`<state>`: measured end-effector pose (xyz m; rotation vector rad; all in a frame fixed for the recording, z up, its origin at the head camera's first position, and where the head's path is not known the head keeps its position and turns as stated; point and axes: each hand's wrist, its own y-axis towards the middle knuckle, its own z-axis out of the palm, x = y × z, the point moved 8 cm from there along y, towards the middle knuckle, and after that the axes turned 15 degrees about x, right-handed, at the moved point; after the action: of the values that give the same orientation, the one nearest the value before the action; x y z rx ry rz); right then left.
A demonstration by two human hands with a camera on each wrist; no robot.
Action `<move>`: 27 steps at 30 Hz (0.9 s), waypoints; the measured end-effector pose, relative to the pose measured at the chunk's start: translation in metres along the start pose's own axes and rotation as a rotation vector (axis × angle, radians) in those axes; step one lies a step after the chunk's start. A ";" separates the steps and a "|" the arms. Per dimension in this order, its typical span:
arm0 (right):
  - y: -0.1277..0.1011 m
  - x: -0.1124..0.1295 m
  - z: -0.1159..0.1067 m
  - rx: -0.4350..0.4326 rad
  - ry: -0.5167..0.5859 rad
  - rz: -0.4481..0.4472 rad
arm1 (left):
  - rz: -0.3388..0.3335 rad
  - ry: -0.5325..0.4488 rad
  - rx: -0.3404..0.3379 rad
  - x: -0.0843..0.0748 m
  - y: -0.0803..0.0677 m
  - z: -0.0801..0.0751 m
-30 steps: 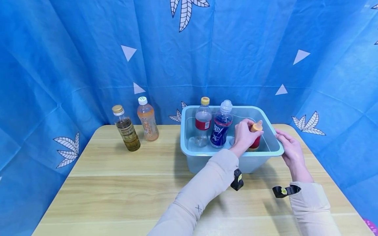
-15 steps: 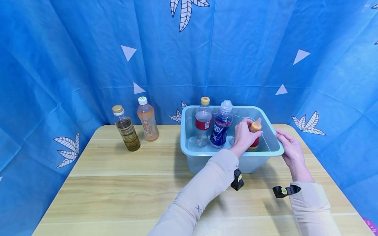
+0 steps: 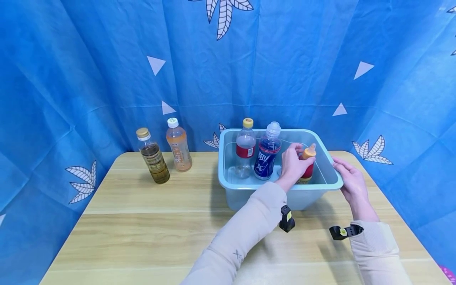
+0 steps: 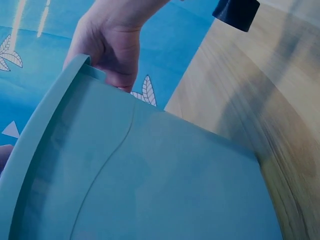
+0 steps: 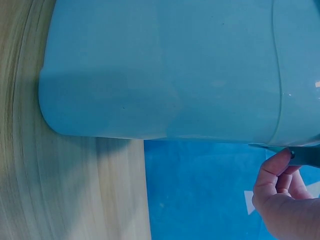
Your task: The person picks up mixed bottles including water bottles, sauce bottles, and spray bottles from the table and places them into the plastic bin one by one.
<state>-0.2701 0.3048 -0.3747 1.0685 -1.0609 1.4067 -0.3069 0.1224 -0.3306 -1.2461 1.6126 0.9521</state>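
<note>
Inside bin (image 3: 228,184), orange-capped bottle (image 3: 308,166) still upright, unmoved

Both sleeved arms reach forward toward twelve o'clock: left hand (image 3: 293,166) curled in a grip, right hand (image 3: 349,180) at three o'clock, fingers hooked.

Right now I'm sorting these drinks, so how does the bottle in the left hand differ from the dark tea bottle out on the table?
The orange-capped bottle stands inside the light blue bin, gripped by the left hand; the dark tea bottle stands untouched on the table. The first has a red label and an orange cap; the tea bottle holds dark brown liquid under a gold cap. It also looks shorter. Both stand upright and capped.
</note>
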 end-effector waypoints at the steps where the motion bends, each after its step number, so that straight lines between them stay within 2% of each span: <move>1: 0.000 0.000 0.000 -0.001 -0.004 0.002 | 0.000 -0.001 -0.002 0.000 0.000 0.000; 10: 0.001 -0.002 -0.002 -0.002 -0.017 0.001 | -0.005 0.008 -0.008 -0.001 -0.008 -0.006; 27: 0.000 0.000 -0.001 -0.006 -0.019 0.003 | 0.102 -0.028 -0.003 -0.002 -0.023 -0.024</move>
<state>-0.2700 0.3056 -0.3754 1.0790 -1.0799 1.3974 -0.2880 0.0959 -0.3223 -1.1568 1.6664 1.0307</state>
